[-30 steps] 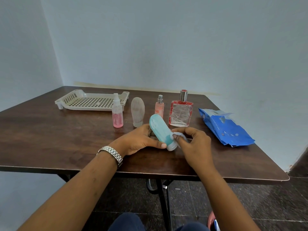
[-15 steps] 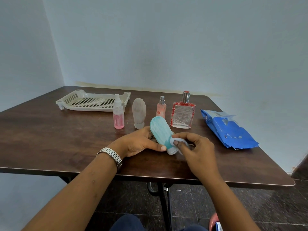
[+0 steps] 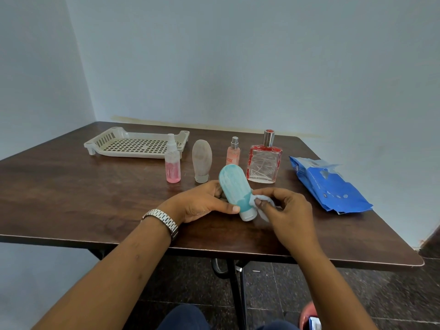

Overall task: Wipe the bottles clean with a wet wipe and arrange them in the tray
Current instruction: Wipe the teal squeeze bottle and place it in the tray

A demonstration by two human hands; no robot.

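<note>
One teal soft-plastic squeeze bottle (image 3: 234,186) tilts cap-down over the dark wooden worktop (image 3: 71,186). The left hand (image 3: 202,203) grips its body; the right hand (image 3: 285,210) pinches a crumpled white wet wipe (image 3: 262,201) against its neck. Best to turn it slowly, wiping toward the dusty top.

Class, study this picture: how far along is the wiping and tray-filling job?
Done: nothing; the tray holds no bottles. In hand: the left hand grips the teal bottle while the right hand presses a wet wipe near its cap. Left: pink spray bottle, beige bottle, peach spray and glass perfume bottle.
</note>
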